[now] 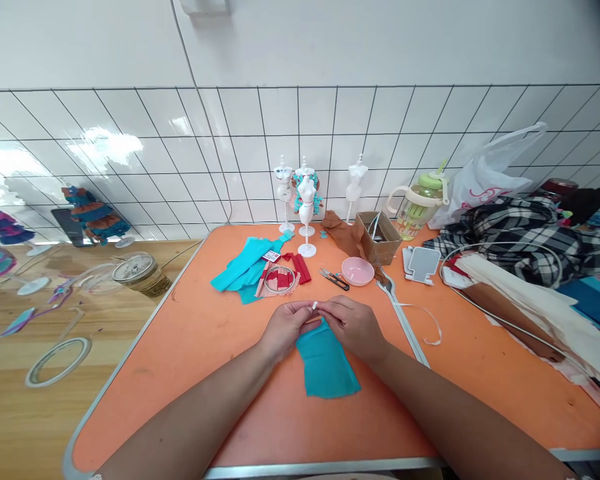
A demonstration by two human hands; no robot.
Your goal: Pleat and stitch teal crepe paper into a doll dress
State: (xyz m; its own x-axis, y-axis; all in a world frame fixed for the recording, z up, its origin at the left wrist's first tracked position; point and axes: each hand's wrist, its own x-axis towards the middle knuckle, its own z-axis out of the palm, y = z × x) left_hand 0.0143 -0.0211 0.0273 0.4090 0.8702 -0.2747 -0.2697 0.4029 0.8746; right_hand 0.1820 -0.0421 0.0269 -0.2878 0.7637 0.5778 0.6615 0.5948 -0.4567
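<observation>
My left hand (286,327) and my right hand (353,325) meet at the middle of the orange table (190,347). Together they pinch the top edge of a small teal cloth piece (327,365), which hangs down flat toward me. A tiny white bit (315,305) shows between my fingertips. Just beyond my hands lie small black-handled snips (334,278), a pink bowl (358,271) and a round hoop (281,277) over red and pink fabric. More teal fabric (245,267) lies to the left of it.
Three white mini mannequins (306,210) stand at the table's far edge by the tiled wall. A cardboard box (379,237), a green-lidded jug (420,203), a white stand (423,263), a plastic bag and plaid cloth (510,230) fill the right. A wooden table with a cup (143,273) is left.
</observation>
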